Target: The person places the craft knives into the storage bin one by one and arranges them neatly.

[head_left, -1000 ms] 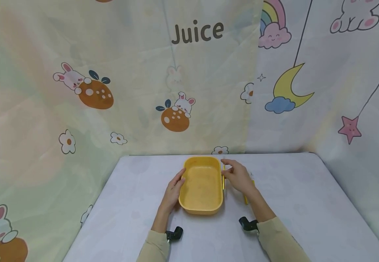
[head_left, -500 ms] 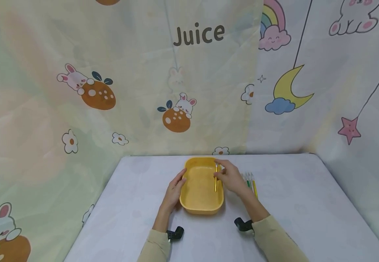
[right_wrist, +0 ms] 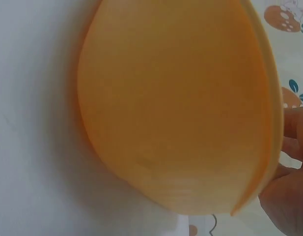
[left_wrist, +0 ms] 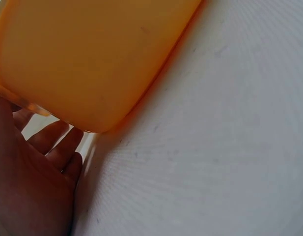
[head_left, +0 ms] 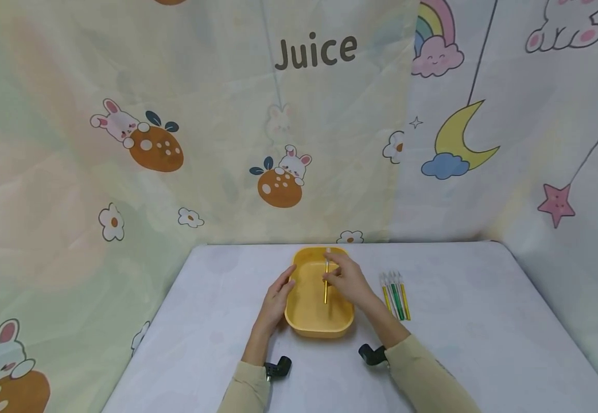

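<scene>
A yellow rectangular tray (head_left: 306,310) sits on the white-covered table. My left hand (head_left: 274,301) holds its left side, with the thumb at the rim. In the left wrist view, the fingers of that hand (left_wrist: 33,182) lie along the tray's outer wall (left_wrist: 92,64). My right hand (head_left: 349,280) pinches a slim yellow pen (head_left: 326,293) with a pale upper end, held lengthwise over the tray's inside. In the right wrist view, the tray wall (right_wrist: 176,98) hides the pen, and part of the right hand (right_wrist: 289,191) shows beyond the rim.
Several slim pens (head_left: 394,298) with pale tips and yellow, green and whitish barrels lie side by side to the right of the tray. A printed cloth wall (head_left: 226,143) rises behind the table (head_left: 459,321). A black camera sits on each wrist.
My right hand has carried the yellow pen leftward, from beside the tray's right rim to over its inside. The row of pens is now uncovered. My left hand has stayed on the tray.
</scene>
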Demonstrator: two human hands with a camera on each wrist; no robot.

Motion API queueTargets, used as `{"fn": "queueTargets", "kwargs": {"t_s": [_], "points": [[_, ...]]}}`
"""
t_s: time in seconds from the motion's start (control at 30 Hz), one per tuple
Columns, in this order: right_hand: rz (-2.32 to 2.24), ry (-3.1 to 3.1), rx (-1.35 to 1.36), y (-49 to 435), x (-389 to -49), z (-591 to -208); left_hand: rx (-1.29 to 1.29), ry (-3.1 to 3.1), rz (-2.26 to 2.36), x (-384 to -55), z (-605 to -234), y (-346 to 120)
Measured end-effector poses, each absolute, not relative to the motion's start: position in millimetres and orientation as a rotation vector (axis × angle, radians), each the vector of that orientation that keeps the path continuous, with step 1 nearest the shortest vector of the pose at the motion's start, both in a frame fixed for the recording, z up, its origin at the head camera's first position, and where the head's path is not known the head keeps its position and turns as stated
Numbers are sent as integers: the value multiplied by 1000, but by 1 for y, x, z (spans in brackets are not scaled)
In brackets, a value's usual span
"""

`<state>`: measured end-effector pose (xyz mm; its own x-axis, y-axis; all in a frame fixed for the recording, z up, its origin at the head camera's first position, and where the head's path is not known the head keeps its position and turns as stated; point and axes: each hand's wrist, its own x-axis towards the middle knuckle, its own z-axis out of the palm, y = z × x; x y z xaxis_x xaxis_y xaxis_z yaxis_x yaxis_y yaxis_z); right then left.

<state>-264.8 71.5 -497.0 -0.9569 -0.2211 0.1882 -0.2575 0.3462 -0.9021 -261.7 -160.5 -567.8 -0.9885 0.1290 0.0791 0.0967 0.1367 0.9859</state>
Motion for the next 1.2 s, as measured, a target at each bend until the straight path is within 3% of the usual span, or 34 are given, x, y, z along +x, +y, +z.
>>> {"fn": "queueTargets", "kwargs": {"t_s": [1.2], "points": [[1626,-2691,444,21,-271,-515,277,2339,2048,-263,-569,-162]]}}
